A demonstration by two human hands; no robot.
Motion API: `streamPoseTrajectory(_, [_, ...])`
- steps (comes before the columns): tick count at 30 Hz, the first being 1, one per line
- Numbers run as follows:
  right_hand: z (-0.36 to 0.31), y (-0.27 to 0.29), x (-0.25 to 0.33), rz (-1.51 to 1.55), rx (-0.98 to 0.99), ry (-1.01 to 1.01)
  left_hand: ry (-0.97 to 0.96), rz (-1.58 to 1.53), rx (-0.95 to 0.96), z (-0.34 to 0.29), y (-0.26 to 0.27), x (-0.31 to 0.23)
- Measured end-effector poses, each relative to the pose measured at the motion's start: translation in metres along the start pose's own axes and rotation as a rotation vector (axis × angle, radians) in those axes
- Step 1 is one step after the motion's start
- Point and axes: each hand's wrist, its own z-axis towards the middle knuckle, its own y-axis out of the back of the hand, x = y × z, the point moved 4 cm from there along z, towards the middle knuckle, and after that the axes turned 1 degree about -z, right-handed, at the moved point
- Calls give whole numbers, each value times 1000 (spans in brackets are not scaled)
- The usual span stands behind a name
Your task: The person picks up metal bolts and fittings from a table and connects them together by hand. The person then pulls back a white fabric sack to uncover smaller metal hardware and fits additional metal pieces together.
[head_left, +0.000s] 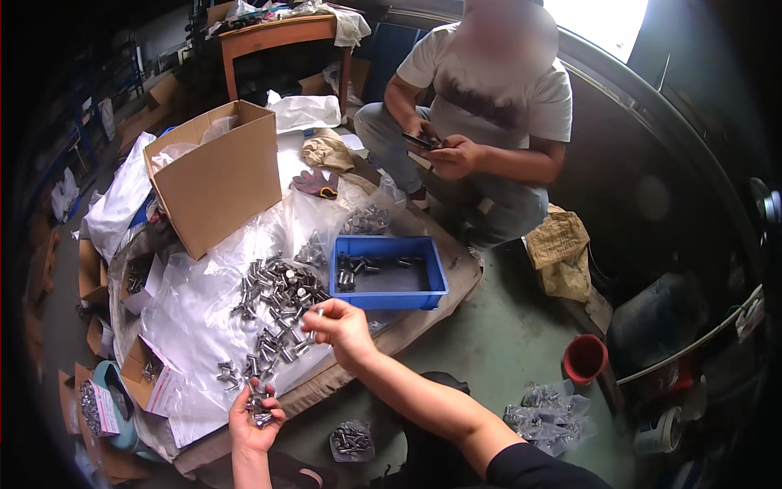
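My left hand [248,430] is palm up near the table's front edge, fingers curled around several bolt-like metal parts [261,405]. Above the pile, my right hand [340,328] is closed in a pinch. A small shiny piece shows at its fingertips, but too little of it to tell its kind. A heap of short metal cylinders with wider heads [281,289] spreads over clear plastic sheeting [195,301]. Just beyond my right hand stands a blue plastic bin [389,302], with several such parts mostly in its left side.
A tall open cardboard box [220,179] stands at the back left, near a dark glove [316,184]. Across the table a person [497,106] sits holding a phone. Bagged metal parts [550,416] and a red bucket [585,359] are on the floor at right; small cartons [147,375] line the left.
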Motion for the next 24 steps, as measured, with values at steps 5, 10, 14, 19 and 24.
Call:
streamPoseTrajectory(5, [-38,-48,-32,-345,304,107,-374,269,134,-28,-10,-10])
streamPoseTrajectory(10, [-55,-41,-27,-468,266,-58,-783,708,32,-21,-52,5])
streamPoseTrajectory(14, [-63,-45,-49,-542,397,61,-1080,1158,-65,-34,-45,-2])
streamPoseTrajectory(19, [-70,-52,-49,-689,452,247,-1074,1284,-162,-43,-36,1])
streamPoseTrajectory(24, [-72,-54,-52,-730,468,267,-1236,1524,-187,-53,-46,3])
